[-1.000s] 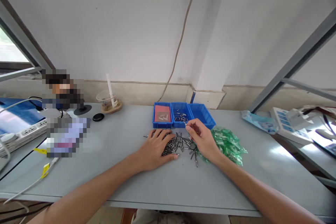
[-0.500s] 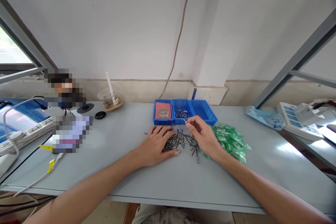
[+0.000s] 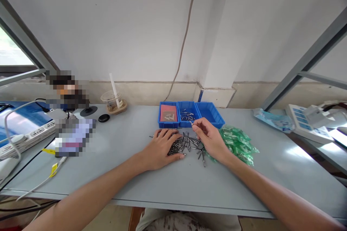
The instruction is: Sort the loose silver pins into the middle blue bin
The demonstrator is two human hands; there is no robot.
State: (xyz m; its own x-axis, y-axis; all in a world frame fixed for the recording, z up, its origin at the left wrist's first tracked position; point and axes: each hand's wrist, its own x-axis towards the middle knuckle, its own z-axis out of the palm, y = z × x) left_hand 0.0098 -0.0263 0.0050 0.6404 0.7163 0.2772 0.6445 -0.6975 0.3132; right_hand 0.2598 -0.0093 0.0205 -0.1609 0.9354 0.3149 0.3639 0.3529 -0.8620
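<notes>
My left hand [image 3: 162, 148] lies spread over the left part of a pile of small dark metal pins [image 3: 177, 146], hiding some of them. Between thumb and index finger, my right hand [image 3: 208, 137] pinches one small metal pin [image 3: 191, 123], its tip pointing up and left. That hand is just right of the pile, near the front of the blue bins. Several pins lie in the middle blue bin [image 3: 187, 104]. The left blue bin [image 3: 168, 125] has a pink sheet with a few small light pieces on it.
The right blue bin [image 3: 210, 112] stands behind my right hand. Green plastic packets [image 3: 238, 144] are heaped beside my right wrist. Leftward are a cup [image 3: 111, 97], a black disc [image 3: 103, 118], a blurred phone [image 3: 76, 139] and a power strip [image 3: 40, 131]. A blue packet [image 3: 273, 121] lies far right.
Almost nothing differs. My right hand, still pinching the pin, has shifted very slightly; my left hand stays on the pile.
</notes>
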